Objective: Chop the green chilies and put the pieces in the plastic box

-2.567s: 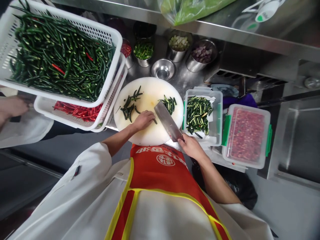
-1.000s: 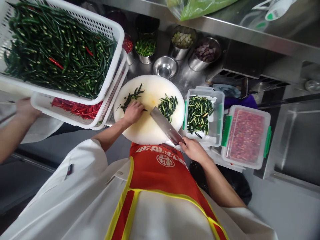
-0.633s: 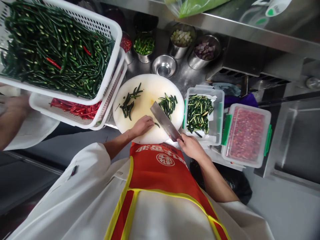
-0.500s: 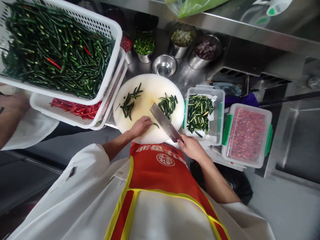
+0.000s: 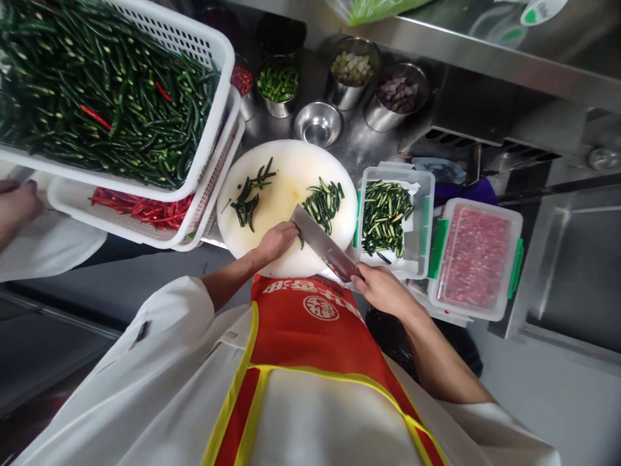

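On the round white cutting board (image 5: 266,252), my left hand (image 5: 277,240) is closed around a green chili pepper (image 5: 301,242), with one end showing past the fingertips. My right hand (image 5: 383,288) grips the handle of a cleaver (image 5: 323,243). The blade slants across the board's near right, its far corner close by my left fingers. Cut strips of green chili (image 5: 324,204) lie in a pile beyond the blade. Several longer green chilies (image 5: 250,197) rest on the board's left side.
At left, a white basket of green chilies (image 5: 111,97) sits above a basket of red chilies (image 5: 143,207); a co-worker's hand (image 5: 19,210) is beside them. Right stand a tub of chili strips (image 5: 387,220) and a lidded tub (image 5: 478,259). Behind are a steel bowl (image 5: 317,124) and several steel containers.
The cleaver's far corner has come up against my left fingers, and the chili's showing end now points down beside the blade. My right hand has shifted slightly right. The co-worker's hand has moved left.
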Demonstrator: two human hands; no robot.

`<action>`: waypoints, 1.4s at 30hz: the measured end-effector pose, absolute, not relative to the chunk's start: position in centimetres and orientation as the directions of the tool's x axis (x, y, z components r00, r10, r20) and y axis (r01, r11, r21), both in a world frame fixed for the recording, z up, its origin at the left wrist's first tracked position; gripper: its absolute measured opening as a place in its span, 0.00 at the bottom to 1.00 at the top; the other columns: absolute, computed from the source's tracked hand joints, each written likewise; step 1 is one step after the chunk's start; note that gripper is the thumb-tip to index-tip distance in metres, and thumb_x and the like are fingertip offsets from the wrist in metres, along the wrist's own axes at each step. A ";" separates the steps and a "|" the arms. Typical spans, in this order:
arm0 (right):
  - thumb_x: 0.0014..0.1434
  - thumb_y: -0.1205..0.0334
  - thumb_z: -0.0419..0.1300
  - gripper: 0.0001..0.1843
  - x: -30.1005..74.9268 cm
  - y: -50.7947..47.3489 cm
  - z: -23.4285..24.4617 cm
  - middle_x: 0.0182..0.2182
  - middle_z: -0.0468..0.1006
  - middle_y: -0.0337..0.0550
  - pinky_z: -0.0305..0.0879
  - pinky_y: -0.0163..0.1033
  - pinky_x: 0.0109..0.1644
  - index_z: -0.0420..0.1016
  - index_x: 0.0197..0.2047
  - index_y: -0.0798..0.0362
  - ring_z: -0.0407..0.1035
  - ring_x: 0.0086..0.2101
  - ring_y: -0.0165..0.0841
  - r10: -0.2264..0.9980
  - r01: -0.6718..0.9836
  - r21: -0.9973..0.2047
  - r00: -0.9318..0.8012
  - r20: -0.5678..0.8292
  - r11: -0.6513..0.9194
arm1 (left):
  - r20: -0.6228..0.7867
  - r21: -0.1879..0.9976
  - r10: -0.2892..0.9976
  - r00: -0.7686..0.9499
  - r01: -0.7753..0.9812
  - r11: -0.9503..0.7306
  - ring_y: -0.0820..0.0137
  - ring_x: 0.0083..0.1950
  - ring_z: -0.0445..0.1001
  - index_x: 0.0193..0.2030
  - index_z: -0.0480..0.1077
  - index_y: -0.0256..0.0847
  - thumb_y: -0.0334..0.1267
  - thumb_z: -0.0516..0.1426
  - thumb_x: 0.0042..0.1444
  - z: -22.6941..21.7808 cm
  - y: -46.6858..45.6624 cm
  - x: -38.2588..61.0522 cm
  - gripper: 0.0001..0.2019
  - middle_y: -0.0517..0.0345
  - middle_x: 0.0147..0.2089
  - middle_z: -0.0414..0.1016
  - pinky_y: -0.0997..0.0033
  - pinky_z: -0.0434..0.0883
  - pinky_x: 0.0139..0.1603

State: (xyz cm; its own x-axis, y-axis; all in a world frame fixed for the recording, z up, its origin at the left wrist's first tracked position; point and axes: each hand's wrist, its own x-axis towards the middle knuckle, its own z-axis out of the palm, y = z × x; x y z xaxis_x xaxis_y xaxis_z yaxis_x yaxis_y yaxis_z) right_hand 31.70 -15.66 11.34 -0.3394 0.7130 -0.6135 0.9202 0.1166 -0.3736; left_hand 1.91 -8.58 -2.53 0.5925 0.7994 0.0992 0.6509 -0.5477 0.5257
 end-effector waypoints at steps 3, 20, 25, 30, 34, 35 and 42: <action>0.70 0.60 0.48 0.11 32.1 -15.7 11.4 0.32 0.80 0.47 0.55 0.39 0.36 0.69 0.41 0.53 0.75 0.36 0.39 0.687 0.917 -0.379 -0.354 -0.634 0.123 | 0.093 0.519 0.805 0.586 0.662 -0.541 0.65 0.49 0.75 0.44 0.77 0.39 0.34 0.51 0.68 -2.6 -8.7 1.9 0.13 0.50 0.48 0.78 0.64 0.75 0.51; 0.70 0.59 0.48 0.11 28.8 -14.5 8.1 0.35 0.81 0.48 0.58 0.37 0.39 0.70 0.43 0.53 0.75 0.38 0.39 0.784 0.898 -0.439 -0.280 -0.554 0.010 | 0.088 0.399 0.957 0.275 0.871 -0.287 0.59 0.48 0.73 0.41 0.76 0.38 0.35 0.53 0.63 0.1 -5.2 -2.8 0.10 0.46 0.44 0.74 0.60 0.71 0.50; 0.68 0.61 0.50 0.10 31.1 -16.2 9.1 0.33 0.81 0.44 0.57 0.36 0.38 0.71 0.40 0.50 0.76 0.37 0.38 0.691 0.850 -0.517 -0.434 -0.578 0.100 | 0.011 0.195 0.996 0.088 0.977 -0.088 0.54 0.42 0.74 0.36 0.75 0.38 0.42 0.60 0.57 1.3 -3.8 -6.4 0.09 0.45 0.37 0.73 0.57 0.69 0.43; 0.69 0.60 0.49 0.11 31.5 -15.8 8.6 0.35 0.82 0.48 0.57 0.37 0.39 0.71 0.40 0.52 0.76 0.39 0.40 0.731 0.907 -0.415 -0.335 -0.594 0.079 | 0.013 0.230 0.966 0.259 0.939 -0.255 0.55 0.43 0.73 0.37 0.76 0.39 0.39 0.58 0.59 1.0 -5.1 -4.1 0.07 0.46 0.38 0.73 0.56 0.68 0.45; 0.70 0.59 0.48 0.12 30.8 -15.2 8.3 0.39 0.83 0.52 0.57 0.38 0.39 0.70 0.44 0.54 0.76 0.41 0.42 0.775 0.951 -0.307 -0.211 -0.596 0.023 | 0.029 0.376 0.862 0.506 0.793 -0.479 0.59 0.45 0.72 0.44 0.76 0.40 0.35 0.55 0.62 0.0 -7.1 0.1 0.08 0.47 0.45 0.73 0.59 0.70 0.46; 0.70 0.59 0.48 0.12 30.6 -15.1 8.3 0.39 0.83 0.52 0.57 0.38 0.40 0.70 0.45 0.54 0.76 0.41 0.42 0.781 0.954 -0.300 -0.203 -0.591 0.020 | 0.033 0.416 0.825 0.565 0.743 -0.525 0.60 0.46 0.72 0.45 0.75 0.40 0.34 0.54 0.63 -0.3 -7.7 1.0 0.09 0.47 0.46 0.73 0.60 0.71 0.47; 0.70 0.60 0.48 0.11 29.9 -15.8 8.7 0.37 0.83 0.51 0.57 0.39 0.40 0.69 0.44 0.54 0.77 0.39 0.41 0.767 0.944 -0.324 -0.259 -0.587 0.070 | 0.119 0.555 0.789 0.603 0.618 -0.557 0.64 0.51 0.71 0.50 0.74 0.38 0.32 0.52 0.66 -2.2 -9.6 2.0 0.12 0.47 0.50 0.72 0.63 0.73 0.53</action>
